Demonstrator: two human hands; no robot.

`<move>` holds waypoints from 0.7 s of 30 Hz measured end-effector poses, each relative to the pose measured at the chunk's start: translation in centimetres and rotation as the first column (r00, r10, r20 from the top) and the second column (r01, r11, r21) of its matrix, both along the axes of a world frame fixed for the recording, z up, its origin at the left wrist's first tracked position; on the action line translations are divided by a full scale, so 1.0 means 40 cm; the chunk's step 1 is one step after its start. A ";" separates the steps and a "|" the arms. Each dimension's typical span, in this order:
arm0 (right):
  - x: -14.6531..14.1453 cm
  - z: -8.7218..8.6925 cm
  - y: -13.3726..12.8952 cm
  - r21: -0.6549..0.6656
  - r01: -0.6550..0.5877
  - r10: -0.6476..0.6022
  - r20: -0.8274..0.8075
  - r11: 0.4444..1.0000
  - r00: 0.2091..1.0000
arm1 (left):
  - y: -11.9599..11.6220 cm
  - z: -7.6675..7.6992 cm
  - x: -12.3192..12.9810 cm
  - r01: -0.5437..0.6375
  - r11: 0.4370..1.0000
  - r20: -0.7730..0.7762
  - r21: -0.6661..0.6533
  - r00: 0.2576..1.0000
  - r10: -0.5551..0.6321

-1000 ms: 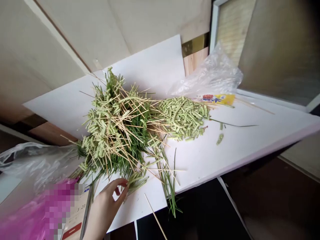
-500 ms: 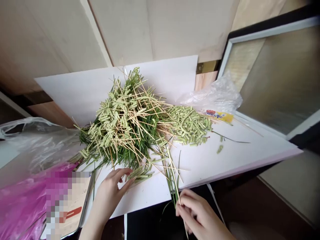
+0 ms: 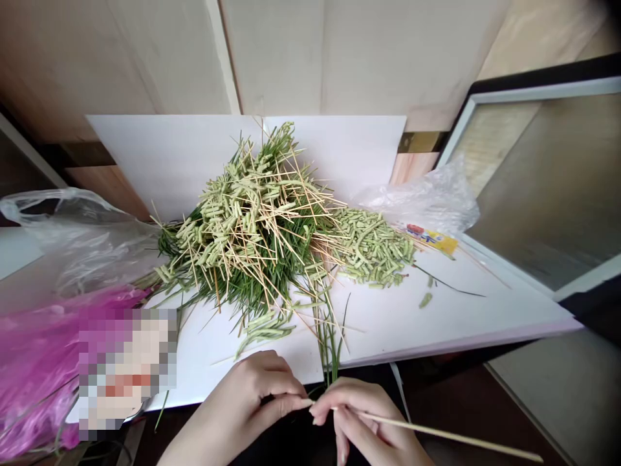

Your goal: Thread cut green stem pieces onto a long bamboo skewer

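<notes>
pinching the skewer (image 3: 436,432) near its tip: your left hand (image 3: 247,404) closed on it, right hand (image 3: 363,414) curled around the shaft, below the green stalks (image 3: 252,239); hold both closed.

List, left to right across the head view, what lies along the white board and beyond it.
Pink plastic bag → heap of green stalks and sticks → cut green pieces → yellow wrapper → framed glass pane

Your left hand (image 3: 252,395) and right hand (image 3: 366,417) sit low in frame, close together, fingers curled. Left thumb and forefinger pinch, nearly meeting your right fingertips (image 3: 320,414).
</notes>
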State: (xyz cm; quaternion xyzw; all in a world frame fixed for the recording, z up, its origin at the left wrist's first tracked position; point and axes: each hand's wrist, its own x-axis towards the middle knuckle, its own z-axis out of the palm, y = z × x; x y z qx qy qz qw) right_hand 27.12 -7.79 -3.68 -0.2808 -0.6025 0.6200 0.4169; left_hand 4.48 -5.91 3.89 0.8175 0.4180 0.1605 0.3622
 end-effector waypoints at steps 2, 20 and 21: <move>0.022 0.003 -0.004 -0.013 -0.047 0.047 -0.002 0.999 0.999 | 0.002 -0.007 -0.006 -0.007 1.000 -0.010 0.015 1.000 0.008; 0.120 0.079 0.014 0.088 -0.043 -0.018 0.603 0.995 0.798 | 0.052 -0.047 -0.131 -0.138 0.944 -0.115 0.300 0.977 0.179; 0.110 0.071 0.012 0.091 -0.101 0.017 0.652 0.991 0.758 | 0.053 -0.050 -0.128 -0.114 0.941 -0.118 0.320 0.980 0.159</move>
